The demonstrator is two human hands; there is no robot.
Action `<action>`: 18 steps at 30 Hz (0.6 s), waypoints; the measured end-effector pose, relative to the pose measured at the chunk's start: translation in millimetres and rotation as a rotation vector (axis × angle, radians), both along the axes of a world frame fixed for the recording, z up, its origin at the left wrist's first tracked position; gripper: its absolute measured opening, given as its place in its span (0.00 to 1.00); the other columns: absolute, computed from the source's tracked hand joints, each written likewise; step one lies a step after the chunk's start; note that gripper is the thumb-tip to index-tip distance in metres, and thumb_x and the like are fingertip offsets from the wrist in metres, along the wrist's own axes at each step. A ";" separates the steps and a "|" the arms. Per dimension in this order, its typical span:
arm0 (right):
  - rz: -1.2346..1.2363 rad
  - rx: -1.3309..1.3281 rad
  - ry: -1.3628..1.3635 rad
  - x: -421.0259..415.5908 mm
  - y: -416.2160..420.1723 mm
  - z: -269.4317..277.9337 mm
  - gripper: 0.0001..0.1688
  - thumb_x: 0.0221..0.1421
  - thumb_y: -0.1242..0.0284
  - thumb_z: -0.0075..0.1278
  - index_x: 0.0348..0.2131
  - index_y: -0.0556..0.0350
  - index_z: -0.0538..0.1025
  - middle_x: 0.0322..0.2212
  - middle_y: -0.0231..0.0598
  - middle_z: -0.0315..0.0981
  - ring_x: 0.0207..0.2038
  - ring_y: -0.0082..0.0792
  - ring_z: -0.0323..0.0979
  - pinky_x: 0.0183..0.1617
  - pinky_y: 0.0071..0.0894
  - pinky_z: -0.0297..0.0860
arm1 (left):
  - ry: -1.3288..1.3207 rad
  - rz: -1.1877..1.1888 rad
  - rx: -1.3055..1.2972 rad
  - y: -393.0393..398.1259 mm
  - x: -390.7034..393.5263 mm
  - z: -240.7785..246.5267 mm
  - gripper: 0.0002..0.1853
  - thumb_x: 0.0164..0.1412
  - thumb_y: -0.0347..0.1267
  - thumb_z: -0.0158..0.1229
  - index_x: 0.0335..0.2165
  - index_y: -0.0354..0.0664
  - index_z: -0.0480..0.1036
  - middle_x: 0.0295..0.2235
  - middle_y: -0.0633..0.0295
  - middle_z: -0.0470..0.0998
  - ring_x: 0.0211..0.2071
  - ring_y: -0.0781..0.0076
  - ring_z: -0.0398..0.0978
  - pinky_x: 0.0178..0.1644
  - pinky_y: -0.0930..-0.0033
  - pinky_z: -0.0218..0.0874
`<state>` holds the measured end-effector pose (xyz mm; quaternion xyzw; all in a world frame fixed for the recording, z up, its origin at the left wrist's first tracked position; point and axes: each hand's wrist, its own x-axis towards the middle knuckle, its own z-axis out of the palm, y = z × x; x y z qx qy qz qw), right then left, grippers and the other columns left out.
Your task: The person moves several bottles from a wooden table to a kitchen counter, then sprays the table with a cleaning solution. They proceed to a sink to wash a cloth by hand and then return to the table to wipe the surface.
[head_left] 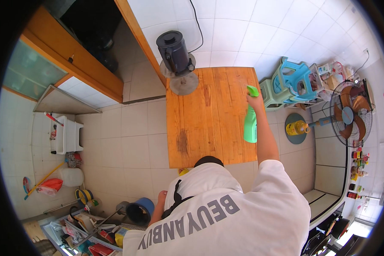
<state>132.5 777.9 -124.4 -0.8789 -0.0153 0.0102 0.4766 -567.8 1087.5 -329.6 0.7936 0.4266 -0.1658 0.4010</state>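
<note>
My right hand (255,101) grips the neck of a green plastic spray bottle (250,126) with a light-green trigger head. The bottle is over the right side of a wooden table (208,115). Down by my left side is my left hand (162,196), partly hidden by my body, its fingers too small to make out. A dark lidded jug (174,52) with a handle stands at the table's far left corner, above a round greyish disc (184,84). Dark stains (182,140) mark the wood near the front left.
Stacked plastic stools (291,80) stand right of the table, near a fan (348,113) and an oil bottle (296,128). Behind me on the left are a blue bucket (140,209) and a loaded rack (92,230). A white tub (70,134) stands by the left wall.
</note>
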 end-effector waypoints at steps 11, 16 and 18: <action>-0.163 -0.136 0.019 15.1 -64.6 -11.1 0.15 0.37 0.67 0.56 0.30 0.51 0.80 0.28 0.45 0.78 0.35 0.46 0.76 0.39 0.40 0.70 | -0.019 -0.044 -0.043 1.1 25.5 27.0 0.14 0.46 0.38 0.58 0.27 0.38 0.78 0.26 0.46 0.77 0.31 0.51 0.76 0.35 0.57 0.66; -0.264 -0.043 0.025 12.2 -78.2 -18.8 0.17 0.36 0.65 0.57 0.31 0.51 0.80 0.29 0.45 0.78 0.36 0.46 0.76 0.40 0.41 0.70 | -0.022 -0.028 -0.057 -2.7 32.0 63.1 0.14 0.47 0.38 0.58 0.26 0.37 0.77 0.26 0.46 0.77 0.31 0.51 0.76 0.36 0.58 0.65; -0.296 -0.030 0.012 14.9 -90.3 -21.7 0.17 0.37 0.65 0.57 0.31 0.51 0.80 0.29 0.44 0.78 0.37 0.46 0.76 0.41 0.41 0.70 | -0.055 -0.011 -0.034 -7.6 32.7 63.2 0.14 0.47 0.38 0.58 0.26 0.37 0.77 0.26 0.46 0.77 0.31 0.51 0.76 0.37 0.58 0.65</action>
